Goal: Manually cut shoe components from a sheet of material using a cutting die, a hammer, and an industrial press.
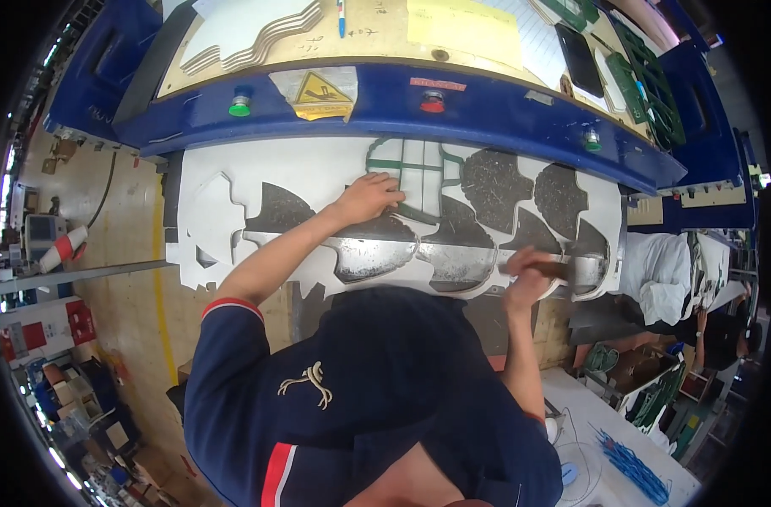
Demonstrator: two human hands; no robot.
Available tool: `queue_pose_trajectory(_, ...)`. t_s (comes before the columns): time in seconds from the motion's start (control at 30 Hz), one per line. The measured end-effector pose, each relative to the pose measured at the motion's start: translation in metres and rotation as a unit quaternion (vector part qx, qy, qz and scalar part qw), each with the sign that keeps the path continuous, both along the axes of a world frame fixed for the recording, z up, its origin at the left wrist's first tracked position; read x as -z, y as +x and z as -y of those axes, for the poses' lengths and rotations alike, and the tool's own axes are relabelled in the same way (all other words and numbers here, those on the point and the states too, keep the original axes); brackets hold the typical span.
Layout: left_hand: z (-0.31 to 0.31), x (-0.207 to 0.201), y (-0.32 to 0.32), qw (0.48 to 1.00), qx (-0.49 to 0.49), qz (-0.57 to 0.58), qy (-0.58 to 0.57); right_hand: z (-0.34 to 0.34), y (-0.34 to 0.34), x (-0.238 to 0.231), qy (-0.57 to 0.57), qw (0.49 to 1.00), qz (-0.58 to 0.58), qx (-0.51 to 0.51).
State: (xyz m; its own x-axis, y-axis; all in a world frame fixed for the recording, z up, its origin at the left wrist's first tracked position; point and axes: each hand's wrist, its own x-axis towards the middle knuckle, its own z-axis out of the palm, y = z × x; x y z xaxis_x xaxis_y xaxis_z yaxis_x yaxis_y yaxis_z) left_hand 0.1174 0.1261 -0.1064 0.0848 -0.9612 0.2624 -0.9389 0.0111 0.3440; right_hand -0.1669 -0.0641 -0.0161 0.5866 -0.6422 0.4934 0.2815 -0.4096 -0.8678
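Head view shows two bare hands over a white sheet (318, 160) full of holes. Dark board (491, 182) shows through the holes. A green die (423, 166) lies on the sheet near its far edge, just in front of the blue beam (521, 114). The left hand (370, 198) is on the near left side of the die, with its fingers a bit bent. I cannot tell if they pinch the rim or just rest on it.

The right hand (529, 279) is curled closed around a brown tool (554, 269), over the right part of the sheet. That spot is blurry, so it may be a mallet, but I am not sure.

The beam is the big worry. If it came down while the left hand was there, the fingers could get badly squashed. A bump from that hand could push the die over a hole, and then the cut shape would have a bit missing. Thin strips between the holes could rip if the sheet were pulled hard.
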Motion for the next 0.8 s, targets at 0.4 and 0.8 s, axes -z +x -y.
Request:
queue_pose_trajectory(0.4,-0.05,0.058,0.023,0.914,-0.382,-0.066,-0.121,0.026,0.033,0.069,-0.307,0.892,-0.324,-0.068)
queue_pose_trajectory(0.8,-0.051,0.067,-0.001,0.887,-0.405,-0.167,-0.15,-0.01,0.243,0.072,-0.228,0.757,-0.532,-0.304)
